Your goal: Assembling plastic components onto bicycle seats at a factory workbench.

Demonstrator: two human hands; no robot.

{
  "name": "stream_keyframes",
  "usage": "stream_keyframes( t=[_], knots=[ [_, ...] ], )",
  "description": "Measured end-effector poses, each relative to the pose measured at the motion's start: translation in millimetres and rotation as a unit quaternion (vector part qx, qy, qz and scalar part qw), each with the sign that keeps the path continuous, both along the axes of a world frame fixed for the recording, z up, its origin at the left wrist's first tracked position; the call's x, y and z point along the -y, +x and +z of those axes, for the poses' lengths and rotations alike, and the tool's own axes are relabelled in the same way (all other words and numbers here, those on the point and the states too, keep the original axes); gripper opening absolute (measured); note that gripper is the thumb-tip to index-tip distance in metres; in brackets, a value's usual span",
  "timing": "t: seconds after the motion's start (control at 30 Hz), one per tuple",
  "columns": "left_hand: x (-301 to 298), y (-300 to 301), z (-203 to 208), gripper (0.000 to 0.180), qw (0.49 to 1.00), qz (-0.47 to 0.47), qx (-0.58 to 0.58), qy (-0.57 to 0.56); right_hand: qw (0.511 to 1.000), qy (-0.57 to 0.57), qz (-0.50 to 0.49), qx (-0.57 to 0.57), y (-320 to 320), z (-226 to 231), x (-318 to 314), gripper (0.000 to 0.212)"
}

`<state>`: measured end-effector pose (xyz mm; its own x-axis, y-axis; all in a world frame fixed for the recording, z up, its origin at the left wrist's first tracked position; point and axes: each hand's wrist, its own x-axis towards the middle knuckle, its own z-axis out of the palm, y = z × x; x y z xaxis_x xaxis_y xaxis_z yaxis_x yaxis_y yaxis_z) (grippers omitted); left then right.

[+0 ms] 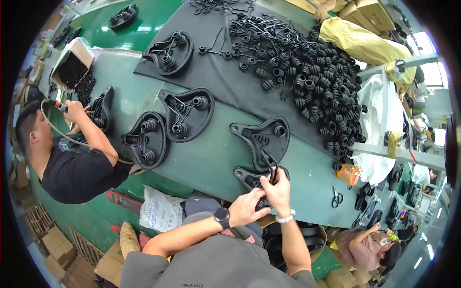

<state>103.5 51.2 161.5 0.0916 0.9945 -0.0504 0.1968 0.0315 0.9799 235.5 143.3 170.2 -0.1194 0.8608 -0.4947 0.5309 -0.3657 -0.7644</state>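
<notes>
Gripping bent black metal rod [274, 175] in right hand [277, 191], half-curling left hand [246, 208] (hold unclear) — with three black plastic saddles [191, 116] rodded, a rodless saddle [270, 146] remaining.

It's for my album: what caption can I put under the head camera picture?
Right hand holds a bent black rod, left hand beside it, near black saddle-shaped shells and heaped ribbed parts.

My worktop [312, 192] is smooth green with a faint sheen. The black sheet [216, 62] looks matt, softly creased like cloth. Saddles [192, 117] appear black plastic, lightly glossy; ribbed springs [326, 91] have a dark satin finish. The bent rod [274, 175] in my right grip [277, 190] looks like smooth dark metal. The white sack [161, 209] seems crinkled plastic.
</notes>
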Motion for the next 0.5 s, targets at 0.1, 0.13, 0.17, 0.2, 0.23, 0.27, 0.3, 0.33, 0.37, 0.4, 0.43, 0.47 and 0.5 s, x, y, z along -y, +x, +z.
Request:
stream_keyframes(
  t=[0.1, 0.13, 0.17, 0.2, 0.23, 0.27, 0.3, 0.33, 0.37, 0.4, 0.43, 0.47, 0.5],
  knots=[
    [-31.4, -37.9, -17.9, 0.060, 0.995, -0.085, -0.058, -0.008, 0.907, 0.289, 0.180, 0.248, 23.9, -8.9, -35.7, 0.051],
    [-38.0, -50.2, -55.7, 0.061, 0.989, 0.011, -0.133, 0.068, 0.874, 0.331, 0.214, 0.283, 24.5, -16.0, -53.4, 0.050],
    [-56.5, -61.7, -83.9, 0.065, 0.968, 0.073, -0.232, 0.067, 0.837, 0.370, 0.247, 0.319, 23.8, -27.3, -69.8, 0.050],
    [-78.7, -73.4, -108.8, 0.074, 0.955, 0.084, -0.282, 0.031, 0.828, 0.357, 0.274, 0.335, 18.4, -34.3, -80.8, 0.047],
    [-103.5, -83.1, -113.4, 0.083, 0.943, 0.067, -0.326, 0.017, 0.818, 0.342, 0.300, 0.351, 12.3, -42.0, -89.5, 0.044],
    [-124.0, -92.0, -118.5, 0.087, 0.932, 0.025, -0.362, 0.013, 0.814, 0.326, 0.329, 0.350, 2.7, -49.9, -96.3, 0.045],
    [-141.5, -99.8, -124.6, 0.091, 0.918, -0.017, -0.397, 0.008, 0.800, 0.322, 0.357, 0.360, -7.0, -57.0, -101.4, 0.047],
    [-152.1, -105.6, -129.4, 0.088, 0.911, -0.048, -0.410, 0.009, 0.790, 0.321, 0.370, 0.370, -16.7, -64.9, -105.1, 0.048],
    [-159.7, -109.8, -134.1, 0.086, 0.904, -0.079, -0.421, 0.009, 0.780, 0.319, 0.382, 0.380, -24.2, -71.9, -108.2, 0.049],
    [-166.3, -114.3, -140.5, 0.086, 0.905, -0.079, -0.418, 0.003, 0.779, 0.315, 0.387, 0.380, -30.1, -76.5, -111.3, 0.049],
    [-171.6, -118.0, -146.6, 0.082, 0.919, -0.100, -0.382, -0.012, 0.783, 0.313, 0.387, 0.373, -35.1, -80.8, -113.7, 0.051],
    [-173.4, -121.1, -151.8, 0.079, 0.930, -0.121, -0.346, -0.028, 0.787, 0.310, 0.387, 0.366, -39.1, -84.5, -115.3, 0.054],
    [-175.2, -121.9, -152.6, 0.079, 0.931, -0.123, -0.342, -0.031, 0.787, 0.306, 0.389, 0.367, -40.0, -86.3, -116.6, 0.054]
  ],
)
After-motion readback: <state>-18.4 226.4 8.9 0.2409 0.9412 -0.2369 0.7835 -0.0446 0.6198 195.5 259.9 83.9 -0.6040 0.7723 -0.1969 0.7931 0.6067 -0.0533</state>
